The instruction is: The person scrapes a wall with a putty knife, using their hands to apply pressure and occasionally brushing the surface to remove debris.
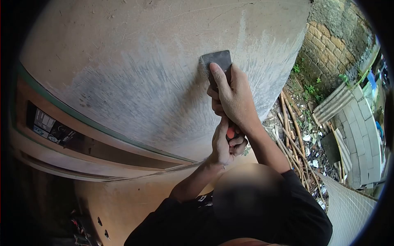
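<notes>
A scraper with a wide dark blade point(217, 58) is against the wall point(156, 94), its edge pointing up and away from me. My right hand point(234, 96) is closed around the upper part of the tool, thumb stretched along the flat of the blade. Below it, my left hand point(225, 144) wraps the red and black handle point(231, 133). Pale dust coats both hands. Around the blade the wall is covered in grey streaks and scratches, while plainer beige paint shows higher up. The handle is mostly hidden by my fingers.
A green-edged window or door frame point(106, 128) with a sticker point(51, 125) runs along the left. To the right, past the wall's edge, lie bamboo poles point(289, 131), rubble, grey blocks point(359, 137) and a corrugated sheet point(334, 102). A rough stone wall point(328, 45) stands behind.
</notes>
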A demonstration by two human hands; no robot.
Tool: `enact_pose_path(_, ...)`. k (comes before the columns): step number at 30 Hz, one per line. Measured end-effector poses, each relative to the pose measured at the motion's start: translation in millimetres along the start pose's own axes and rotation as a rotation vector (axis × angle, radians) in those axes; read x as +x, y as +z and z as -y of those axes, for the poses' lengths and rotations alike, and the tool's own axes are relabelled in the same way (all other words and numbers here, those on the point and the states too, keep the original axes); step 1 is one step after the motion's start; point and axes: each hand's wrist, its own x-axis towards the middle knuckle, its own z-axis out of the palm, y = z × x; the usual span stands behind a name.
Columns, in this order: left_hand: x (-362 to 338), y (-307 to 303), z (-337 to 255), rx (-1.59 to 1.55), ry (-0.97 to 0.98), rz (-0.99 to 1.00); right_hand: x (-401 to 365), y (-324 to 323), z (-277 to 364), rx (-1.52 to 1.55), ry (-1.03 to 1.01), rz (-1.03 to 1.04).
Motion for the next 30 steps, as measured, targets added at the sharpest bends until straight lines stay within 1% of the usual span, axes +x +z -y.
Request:
enact_pose_path(1,0,0,2,0.021,0.013,0.004,2,1,3,-0.018,-0.022,-0.011)
enact_pose_path(3,-9,-15,27,-0.071,-0.004,-0.069,-5,-7,-24,-0.112,0.045,0.003)
enact_pose_path(4,-13,-18,32,-0.101,-0.048,-0.103,-6,-9,-37,-0.114,0.034,0.012)
enact_pose_path(5,-9,-18,33,-0.096,-0.049,-0.092,-4,-10,-43,-0.115,0.022,0.021)
enact_pose_path(6,-7,-12,32,-0.061,-0.045,-0.109,-2,-10,-33,-0.115,0.02,0.017)
enact_pose_path(8,-4,1,30,-0.027,-0.017,-0.182,-3,-8,-9,-0.149,0.079,0.067)
enact_pose_path(9,-2,5,28,-0.005,0.008,-0.175,-4,-7,-11,-0.149,0.091,0.066)
enact_pose_path(11,-2,-1,27,0.021,-0.017,-0.168,-4,-6,-12,-0.039,0.053,0.07)
enact_pose_path(13,-12,-12,35,-0.034,-0.036,-0.171,-9,-9,-25,-0.052,0.055,0.032)
enact_pose_path(15,-14,-12,35,-0.044,-0.059,-0.2,-12,-12,-29,-0.113,0.115,0.009)
enact_pose_path(17,-9,0,29,0.036,-0.054,-0.158,-5,-12,-21,-0.086,0.15,0.037)
enact_pose_path(19,-3,6,20,0.029,-0.037,-0.178,0,-9,-8,-0.056,0.042,0.08)
enact_pose_path(21,-2,1,21,0.094,-0.012,-0.155,0,-11,-14,-0.052,0.035,0.074)
enact_pose_path(23,-13,-13,32,0.014,-0.06,-0.179,-10,-12,-30,-0.044,0.091,0.015)
enact_pose_path(24,-18,-12,37,-0.047,-0.095,-0.261,-13,-11,-36,-0.062,0.133,-0.002)
enact_pose_path(26,-14,-10,36,0.02,-0.085,-0.254,-9,-14,-37,-0.046,0.115,0.027)
enact_pose_path(27,-13,-7,32,0.08,-0.089,-0.254,-9,-13,-30,-0.031,0.111,0.047)
enact_pose_path(28,-6,-2,23,0.111,-0.042,-0.178,-2,-9,-22,-0.008,0.064,0.059)
enact_pose_path(29,-1,7,10,0.132,-0.01,-0.248,3,-3,-10,-0.009,0.074,0.058)
enact_pose_path(30,6,6,-3,0.168,-0.004,-0.192,8,3,3,-0.007,-0.002,0.054)
